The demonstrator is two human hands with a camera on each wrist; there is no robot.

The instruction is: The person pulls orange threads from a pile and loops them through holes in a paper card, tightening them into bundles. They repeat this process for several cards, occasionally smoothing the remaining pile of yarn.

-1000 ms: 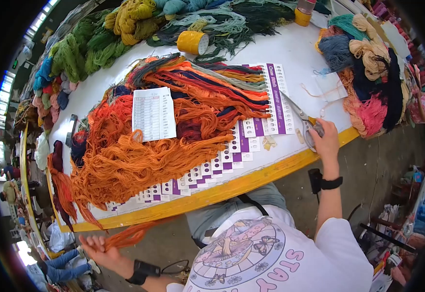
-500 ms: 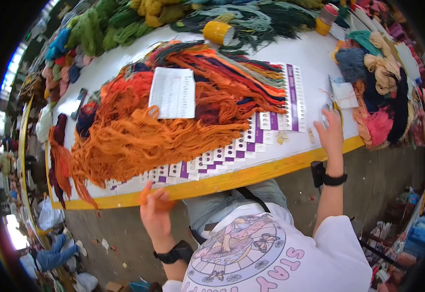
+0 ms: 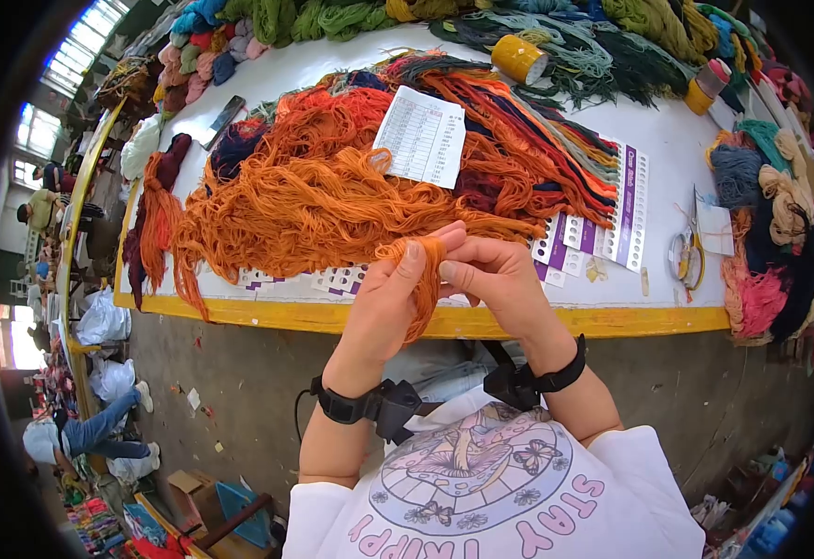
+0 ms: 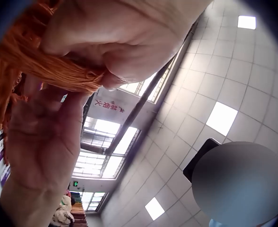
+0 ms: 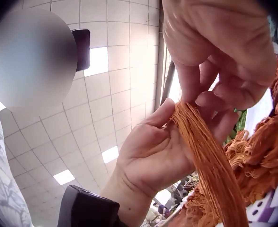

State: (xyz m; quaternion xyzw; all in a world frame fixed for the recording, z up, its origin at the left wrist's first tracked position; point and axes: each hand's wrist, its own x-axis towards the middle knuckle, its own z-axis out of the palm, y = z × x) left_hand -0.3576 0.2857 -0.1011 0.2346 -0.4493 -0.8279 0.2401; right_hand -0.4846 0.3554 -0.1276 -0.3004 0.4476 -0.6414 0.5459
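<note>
A hank of orange thread point(image 3: 424, 296) is held between the two hands in front of the table edge. My left hand point(image 3: 381, 309) grips it, thumb laid across the strands, and they hang down below the hand. At the looped top end point(image 5: 182, 109), my right hand point(image 3: 503, 287) pinches strands with thumb and fingers; its fingertips partly hide that end in the right wrist view. Just beyond the hands lies a big pile of orange thread point(image 3: 304, 210) on white, purple-striped punched cards point(image 3: 632, 210). Scissors point(image 3: 685, 258) lie on the table to the right.
A printed paper list point(image 3: 421, 138) rests on the pile. Behind are a yellow tape roll point(image 3: 519, 60) and green skeins point(image 3: 337, 19). More skeins point(image 3: 752, 224) lie at the right, and a phone point(image 3: 227, 114) at the left. The table has a yellow edge point(image 3: 612, 321).
The right hand has left the scissors on the table and come across to the left hand. The left hand has risen from the lower left with the orange hank, and both hands now meet on it.
</note>
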